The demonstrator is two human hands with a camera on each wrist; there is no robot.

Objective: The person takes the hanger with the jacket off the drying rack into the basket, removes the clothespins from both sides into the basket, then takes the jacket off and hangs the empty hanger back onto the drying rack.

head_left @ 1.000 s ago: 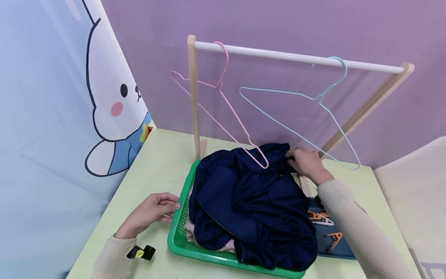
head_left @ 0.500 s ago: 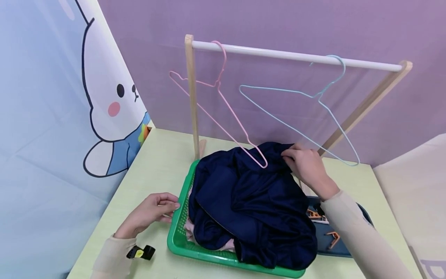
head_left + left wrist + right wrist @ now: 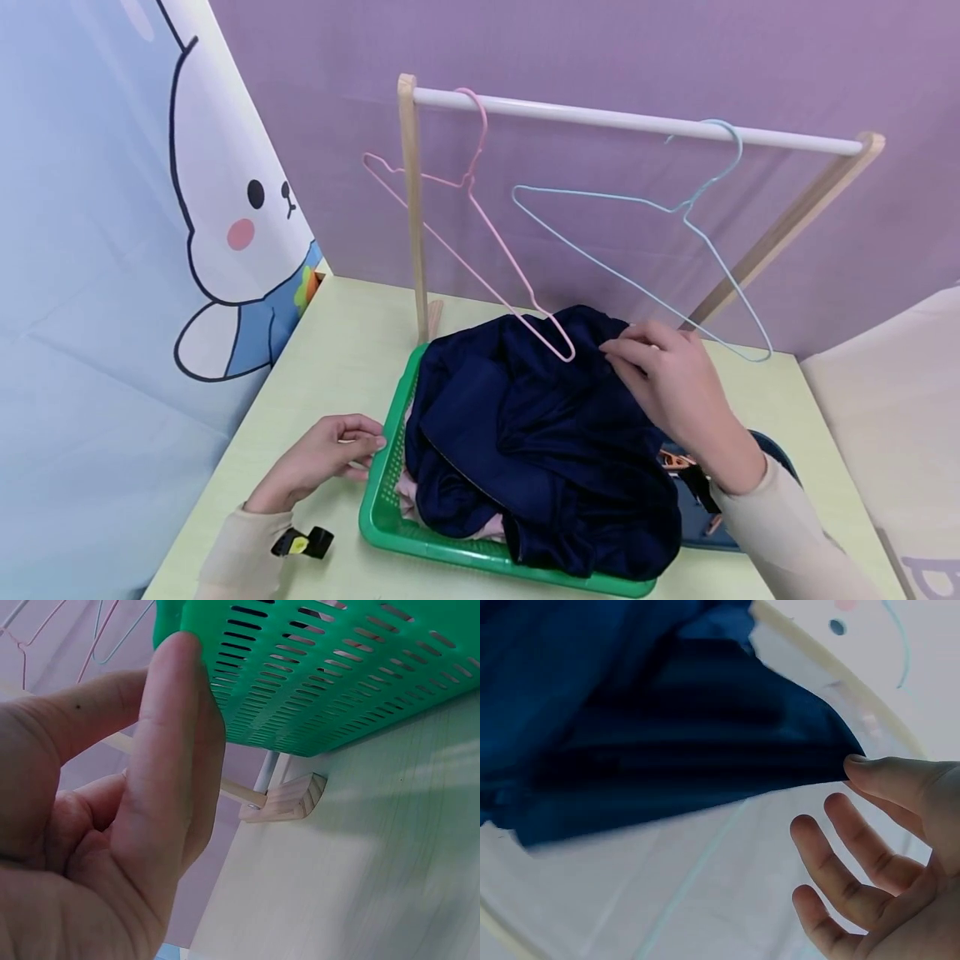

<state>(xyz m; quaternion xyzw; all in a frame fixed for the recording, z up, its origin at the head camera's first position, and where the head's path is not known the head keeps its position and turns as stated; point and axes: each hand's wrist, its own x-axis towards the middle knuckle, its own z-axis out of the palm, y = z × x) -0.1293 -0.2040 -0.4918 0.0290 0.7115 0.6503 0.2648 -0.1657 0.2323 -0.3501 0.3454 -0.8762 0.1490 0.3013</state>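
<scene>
We have the right hand (image 3: pixel 667 383) pinching an edge of the navy garment (image 3: pixel 540 433) between thumb and index finger; other three fingers sit loose, off the fabric. In the right wrist view the cloth runs to a point at the thumb. Bulk of the garment is left of and nearer us than that grip, heaped in the green basket (image 3: pixel 450 548), overhanging its near and right rims. Pink cloth (image 3: pixel 408 492) shows under it, along the left side.

Left hand (image 3: pixel 326 458) is across the heap from the pinch, fingertips at the basket's left rim; we can't tell if it grasps or only touches. Bare tabletop (image 3: pixel 337 350) stretches out past its far and left sides.

Tight side: blue hanger (image 3: pixel 701 192) is just above the pinching hand, lower bar passing near the knuckles; contact unclear. Pink hanger (image 3: pixel 469 179) dips to the left of the grip, over the garment. White rail (image 3: pixel 585 115) is well above both. Dark tray (image 3: pixel 693 527) with clips (image 3: pixel 675 458) sits right and nearside of the grip, partly under the forearm.
</scene>
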